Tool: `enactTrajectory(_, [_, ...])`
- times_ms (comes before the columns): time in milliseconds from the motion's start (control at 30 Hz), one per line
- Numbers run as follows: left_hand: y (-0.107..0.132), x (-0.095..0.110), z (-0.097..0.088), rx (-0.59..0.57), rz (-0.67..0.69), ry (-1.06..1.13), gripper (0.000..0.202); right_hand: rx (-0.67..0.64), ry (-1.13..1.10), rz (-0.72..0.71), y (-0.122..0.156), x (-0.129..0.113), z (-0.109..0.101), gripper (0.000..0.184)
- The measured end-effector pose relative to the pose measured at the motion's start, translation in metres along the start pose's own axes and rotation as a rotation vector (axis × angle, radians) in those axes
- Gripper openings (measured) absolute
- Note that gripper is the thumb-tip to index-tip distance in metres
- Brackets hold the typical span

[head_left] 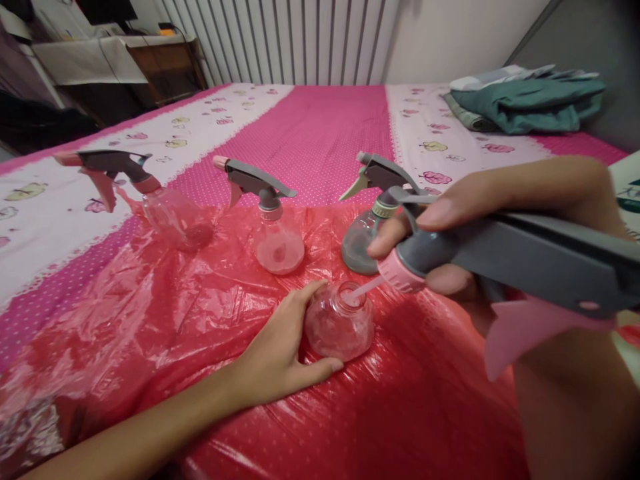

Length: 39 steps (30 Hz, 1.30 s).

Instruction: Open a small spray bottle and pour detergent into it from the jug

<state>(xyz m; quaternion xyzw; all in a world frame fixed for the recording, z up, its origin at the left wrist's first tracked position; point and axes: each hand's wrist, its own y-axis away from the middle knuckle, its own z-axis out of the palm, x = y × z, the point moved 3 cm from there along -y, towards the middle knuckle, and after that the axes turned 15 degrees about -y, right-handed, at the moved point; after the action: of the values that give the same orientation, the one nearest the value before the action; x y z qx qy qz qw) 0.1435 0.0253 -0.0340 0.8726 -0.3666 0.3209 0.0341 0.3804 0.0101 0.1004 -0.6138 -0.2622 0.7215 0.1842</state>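
My left hand [280,350] is curled around the left side of a small clear spray bottle body [340,327], which stands on a red plastic sheet [240,427]. In my right hand [505,193] is a grey spray head [530,260] with a pink collar and pink trigger, tilted on its side. Its thin dip tube [367,287] reaches into the bottle's open neck. Just behind stands a bottle with a grey head and pale green trigger [363,240]. Another spray bottle with a pink collar [280,247] stands upright behind my left hand.
A third assembled spray bottle [173,213] leans at the left. Beneath the plastic lies a pink and white patterned bedspread [335,133]. Folded clothes [530,100] sit at the back right. A radiator [280,40] and a desk [160,60] are behind the bed.
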Motion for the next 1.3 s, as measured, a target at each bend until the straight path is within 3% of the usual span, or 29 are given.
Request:
enactTrajectory(100, [0.001, 0.000, 0.000, 0.006, 0.008, 0.000, 0.099, -0.025, -0.068, 0.056, 0.001, 0.001, 0.004, 0.023])
enactTrajectory(367, [-0.002, 0.001, 0.003, -0.004, 0.004, 0.021, 0.100, -0.290, -0.016, 0.138, 0.002, 0.013, -0.006, 0.019])
enactTrajectory(567, [-0.002, 0.003, 0.002, 0.009, 0.016, 0.015, 0.098, -0.181, -0.001, 0.174, 0.000, 0.006, -0.007, 0.047])
enactTrajectory(833, [-0.003, 0.002, 0.001, 0.006, 0.006, 0.029, 0.100, -0.040, -0.064, 0.101, 0.004, -0.004, -0.002, 0.023])
enactTrajectory(933, [-0.004, 0.002, 0.002, 0.006, 0.001, 0.034, 0.099, -0.095, -0.098, 0.125, 0.004, -0.001, 0.001, 0.022])
enactTrajectory(1133, [-0.004, 0.002, 0.003, 0.009, 0.016, 0.046, 0.096, -0.278, 0.055, 0.204, 0.002, 0.013, -0.003, 0.028])
enactTrajectory(1300, [-0.004, 0.006, 0.002, 0.018, 0.029, 0.017, 0.097, -0.250, 0.101, 0.256, 0.003, 0.010, -0.006, 0.034])
